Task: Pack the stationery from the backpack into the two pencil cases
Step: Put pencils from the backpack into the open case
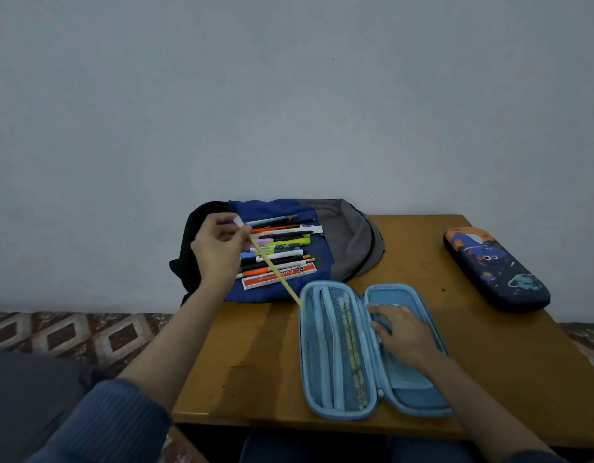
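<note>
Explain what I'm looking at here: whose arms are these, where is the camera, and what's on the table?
There is no machine here. A person works with bare hands, and the single camera sits on their head, looking forward and down, so the arms reach in from the bottom of the picture.

On the wooden table a backpack lies flat by the wall, with pens, markers and a ruler spread on top of it. In front lies a light blue pencil case, opened flat; a few pencils already show behind its mesh pocket. A dark patterned pencil case lies closed at the far right.

The left hand pinches a yellow pencil, whose tip points at the open case. The right hand rests flat in that case's right half.
</note>
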